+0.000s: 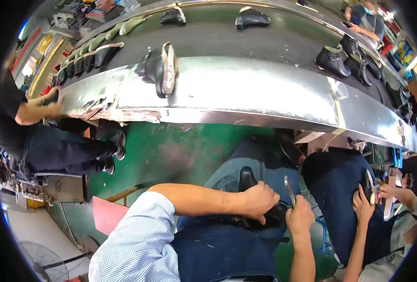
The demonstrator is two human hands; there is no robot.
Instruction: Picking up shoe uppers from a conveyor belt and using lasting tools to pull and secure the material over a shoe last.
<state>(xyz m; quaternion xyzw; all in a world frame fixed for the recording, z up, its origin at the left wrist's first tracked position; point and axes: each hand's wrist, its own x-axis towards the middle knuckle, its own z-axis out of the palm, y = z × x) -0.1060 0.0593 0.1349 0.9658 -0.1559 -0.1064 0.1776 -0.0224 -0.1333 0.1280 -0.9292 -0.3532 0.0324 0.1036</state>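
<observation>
A black boot (247,180) lies across my lap on my blue trousers. My left hand (259,203) is closed over it and covers its middle. My right hand (300,217), just to the right of the boot, is wrapped round a slim metal-bladed hand tool (289,190). The blade points up and away from me, apart from the boot, and some yellow shows by my fingers. Most of the tool's handle is hidden in my grip, so its exact kind cannot be made out.
Ahead runs a dark conveyor (208,44) with a metal edge (246,87). A black boot (160,70) stands on that edge; more boots and green shoe lasts (115,32) are along the belt. Close on my right, a co-worker's hand (363,204) holds a shoe. Another person (34,113) stands left.
</observation>
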